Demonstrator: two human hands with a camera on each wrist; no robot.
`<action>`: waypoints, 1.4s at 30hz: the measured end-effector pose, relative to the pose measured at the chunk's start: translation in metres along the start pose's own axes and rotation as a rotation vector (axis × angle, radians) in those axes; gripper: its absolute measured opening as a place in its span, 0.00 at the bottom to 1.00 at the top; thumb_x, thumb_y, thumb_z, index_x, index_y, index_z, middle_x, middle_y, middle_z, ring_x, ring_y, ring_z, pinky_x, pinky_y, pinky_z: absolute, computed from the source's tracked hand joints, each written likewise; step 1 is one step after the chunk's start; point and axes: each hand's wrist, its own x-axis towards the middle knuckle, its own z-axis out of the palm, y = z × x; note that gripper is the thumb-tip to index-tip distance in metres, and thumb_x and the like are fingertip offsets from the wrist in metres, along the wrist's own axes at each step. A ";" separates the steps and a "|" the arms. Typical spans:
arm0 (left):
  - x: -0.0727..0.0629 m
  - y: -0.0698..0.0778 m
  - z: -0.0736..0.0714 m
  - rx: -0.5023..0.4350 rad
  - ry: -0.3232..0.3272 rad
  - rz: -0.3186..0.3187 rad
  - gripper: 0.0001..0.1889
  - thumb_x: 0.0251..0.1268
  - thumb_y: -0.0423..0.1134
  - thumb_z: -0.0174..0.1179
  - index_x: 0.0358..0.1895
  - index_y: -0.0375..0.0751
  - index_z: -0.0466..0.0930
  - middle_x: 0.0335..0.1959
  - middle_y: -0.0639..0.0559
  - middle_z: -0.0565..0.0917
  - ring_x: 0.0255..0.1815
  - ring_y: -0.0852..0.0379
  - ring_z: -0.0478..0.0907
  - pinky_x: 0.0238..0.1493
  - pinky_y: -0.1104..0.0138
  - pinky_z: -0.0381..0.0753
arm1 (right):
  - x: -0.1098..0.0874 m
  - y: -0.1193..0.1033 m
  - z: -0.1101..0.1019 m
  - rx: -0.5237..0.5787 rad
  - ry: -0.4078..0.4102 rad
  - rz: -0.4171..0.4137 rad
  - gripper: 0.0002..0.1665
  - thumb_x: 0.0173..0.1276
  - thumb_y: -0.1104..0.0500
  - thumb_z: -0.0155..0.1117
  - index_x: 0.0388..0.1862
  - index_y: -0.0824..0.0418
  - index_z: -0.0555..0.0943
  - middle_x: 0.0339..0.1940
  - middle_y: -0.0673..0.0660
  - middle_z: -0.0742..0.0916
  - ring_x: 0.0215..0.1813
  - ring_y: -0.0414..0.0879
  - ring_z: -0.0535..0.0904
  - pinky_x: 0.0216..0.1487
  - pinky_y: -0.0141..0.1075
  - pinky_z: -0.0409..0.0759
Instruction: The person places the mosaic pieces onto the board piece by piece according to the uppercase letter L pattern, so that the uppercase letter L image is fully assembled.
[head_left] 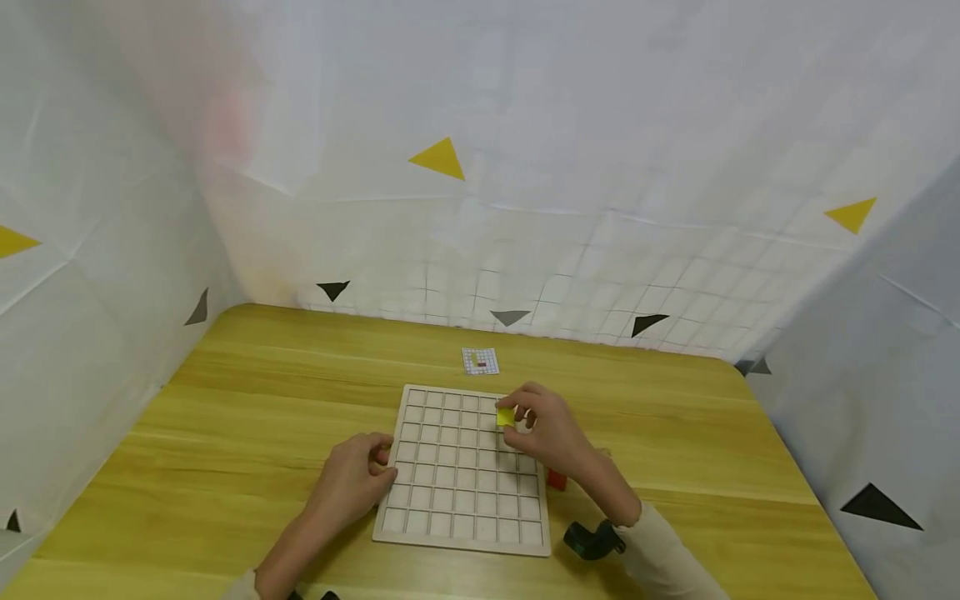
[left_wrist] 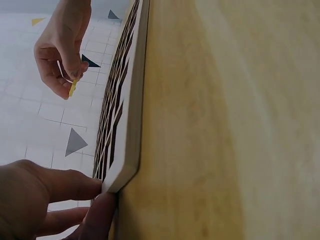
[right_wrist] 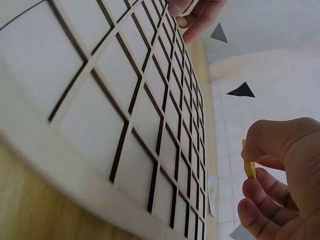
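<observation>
A pale wooden grid board (head_left: 461,479) with rows of square recesses lies on the table. My left hand (head_left: 351,475) grips its left edge between thumb and fingers; the left wrist view shows the fingertips right at the board's side (left_wrist: 131,125). Over the far right part of the board, my right hand (head_left: 551,431) pinches a small yellow square tile (head_left: 505,417) between thumb and fingertips. In the right wrist view this thin tile (right_wrist: 248,159) is held edge-on, above the board's surface.
Beyond the board lies a small printed grid card (head_left: 480,361) with coloured squares. A red piece (head_left: 557,480) sits beside the board's right edge, partly under the right forearm. White sheets (head_left: 525,275) with triangle markers stand around the wooden table (head_left: 712,467).
</observation>
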 end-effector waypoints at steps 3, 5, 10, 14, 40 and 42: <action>0.000 0.001 0.000 0.011 0.005 0.001 0.20 0.52 0.27 0.70 0.51 0.29 0.83 0.32 0.52 0.79 0.31 0.61 0.78 0.32 0.68 0.80 | 0.003 -0.001 0.002 -0.001 -0.007 0.000 0.17 0.55 0.68 0.73 0.46 0.63 0.87 0.40 0.52 0.82 0.34 0.47 0.79 0.33 0.35 0.80; 0.001 0.001 0.000 0.011 0.006 0.001 0.20 0.52 0.27 0.70 0.52 0.30 0.83 0.32 0.53 0.79 0.31 0.61 0.78 0.32 0.68 0.80 | 0.005 -0.002 0.003 -0.003 -0.008 0.001 0.17 0.56 0.68 0.73 0.47 0.63 0.87 0.40 0.52 0.82 0.34 0.46 0.78 0.33 0.35 0.81; 0.000 0.002 -0.001 -0.002 -0.005 -0.003 0.21 0.53 0.27 0.70 0.53 0.29 0.82 0.33 0.52 0.80 0.31 0.60 0.79 0.32 0.67 0.80 | 0.009 -0.003 0.007 0.021 -0.016 -0.008 0.17 0.56 0.68 0.73 0.47 0.63 0.87 0.40 0.52 0.82 0.35 0.47 0.79 0.33 0.37 0.82; -0.001 0.002 0.000 -0.012 -0.015 -0.021 0.21 0.54 0.27 0.69 0.53 0.29 0.82 0.33 0.52 0.80 0.32 0.60 0.79 0.33 0.67 0.81 | 0.010 -0.004 0.010 0.037 -0.024 -0.016 0.18 0.56 0.68 0.72 0.47 0.64 0.87 0.40 0.52 0.82 0.35 0.50 0.79 0.33 0.36 0.81; 0.001 0.001 0.000 0.023 0.008 0.002 0.20 0.53 0.27 0.69 0.52 0.30 0.83 0.31 0.53 0.80 0.31 0.62 0.79 0.33 0.67 0.80 | 0.032 -0.012 0.035 0.024 -0.040 -0.028 0.17 0.56 0.67 0.71 0.46 0.63 0.87 0.41 0.53 0.82 0.35 0.48 0.80 0.31 0.33 0.79; 0.000 0.001 0.000 0.018 0.005 0.008 0.20 0.53 0.27 0.69 0.52 0.29 0.83 0.31 0.53 0.80 0.31 0.62 0.79 0.33 0.66 0.81 | 0.032 -0.012 0.037 0.035 -0.048 -0.023 0.16 0.56 0.67 0.71 0.46 0.63 0.87 0.41 0.53 0.82 0.35 0.49 0.80 0.31 0.33 0.79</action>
